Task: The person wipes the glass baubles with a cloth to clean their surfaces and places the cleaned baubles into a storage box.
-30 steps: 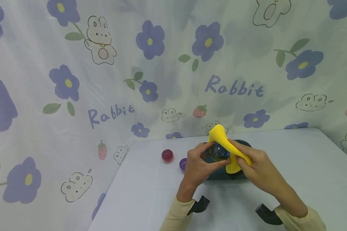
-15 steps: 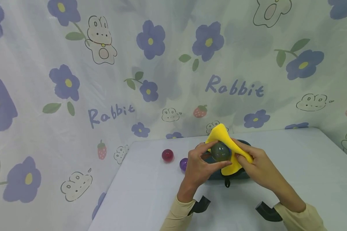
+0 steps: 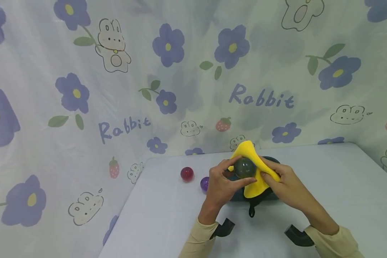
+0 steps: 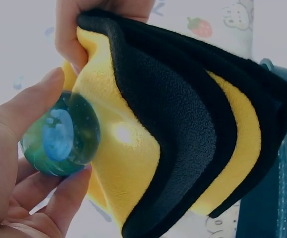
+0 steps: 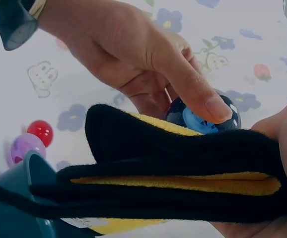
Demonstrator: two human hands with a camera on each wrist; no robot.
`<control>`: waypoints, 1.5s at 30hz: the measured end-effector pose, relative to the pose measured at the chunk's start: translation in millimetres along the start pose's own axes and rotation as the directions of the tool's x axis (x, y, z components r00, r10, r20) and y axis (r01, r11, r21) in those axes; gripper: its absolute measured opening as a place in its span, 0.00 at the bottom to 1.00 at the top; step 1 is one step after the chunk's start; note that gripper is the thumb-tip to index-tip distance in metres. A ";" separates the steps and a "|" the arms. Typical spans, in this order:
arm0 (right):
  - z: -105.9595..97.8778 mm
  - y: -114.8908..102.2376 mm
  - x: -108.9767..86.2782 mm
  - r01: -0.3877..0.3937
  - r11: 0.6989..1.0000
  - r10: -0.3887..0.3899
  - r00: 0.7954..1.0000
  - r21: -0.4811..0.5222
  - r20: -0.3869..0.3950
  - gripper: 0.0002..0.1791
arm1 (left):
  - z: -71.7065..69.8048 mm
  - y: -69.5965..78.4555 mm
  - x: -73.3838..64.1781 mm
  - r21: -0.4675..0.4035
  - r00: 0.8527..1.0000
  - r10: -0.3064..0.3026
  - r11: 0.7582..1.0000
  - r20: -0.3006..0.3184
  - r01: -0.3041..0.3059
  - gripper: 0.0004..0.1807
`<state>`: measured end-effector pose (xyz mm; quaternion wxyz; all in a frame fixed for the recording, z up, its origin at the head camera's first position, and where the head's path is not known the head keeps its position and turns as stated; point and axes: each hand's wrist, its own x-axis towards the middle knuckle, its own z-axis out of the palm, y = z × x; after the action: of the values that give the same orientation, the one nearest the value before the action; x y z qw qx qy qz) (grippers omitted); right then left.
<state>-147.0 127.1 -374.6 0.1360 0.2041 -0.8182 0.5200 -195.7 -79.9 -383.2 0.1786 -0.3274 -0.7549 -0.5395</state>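
Between the thumb and fingers of my left hand (image 3: 220,183) is a clear dark greenish ball (image 3: 244,168), held up over a teal basin (image 3: 238,196). My right hand (image 3: 289,186) grips a folded cloth (image 3: 255,187), yellow with black edging and a black hanging loop (image 3: 252,211). In the left wrist view, the cloth's yellow face lies against the right side of the ball (image 4: 59,134). Folded layers of the cloth (image 5: 183,153) cover part of the ball (image 5: 234,106) in the right wrist view. Both hands and the cloth hide much of the basin.
A red ball (image 3: 187,174) and a purple ball (image 3: 204,183) rest on the white-covered table (image 3: 161,215), left of the basin. Behind the table hangs a curtain (image 3: 193,79) printed with flowers and rabbits. Dark curved pieces (image 3: 299,236) stick out at both cuffs.
The lower flap of the cloth has swung left and down, so its black edge and loop now show. More of the ball is uncovered. Both hands stay nearly in place.
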 end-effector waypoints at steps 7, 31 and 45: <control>0.4 0.5 0.4 -0.017 1.000 0.017 1.000 0.009 0.016 0.28 | -0.9 -3.9 1.5 -0.077 0.998 -0.068 0.995 -0.008 0.067 0.34; -4.0 2.1 1.1 -0.037 0.999 0.036 0.999 0.014 0.017 0.29 | -8.2 -18.2 4.2 -0.101 0.967 -0.244 0.963 0.074 0.251 0.32; -6.0 4.1 3.0 -0.056 0.998 0.056 0.998 0.022 0.027 0.29 | -12.4 -28.3 3.9 -0.045 0.950 -0.300 0.951 0.090 0.305 0.32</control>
<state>-151.5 133.5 -374.1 0.1083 0.1895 -0.8194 0.5301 -219.1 -96.0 -396.1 0.0533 -0.2348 -0.7868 -0.5683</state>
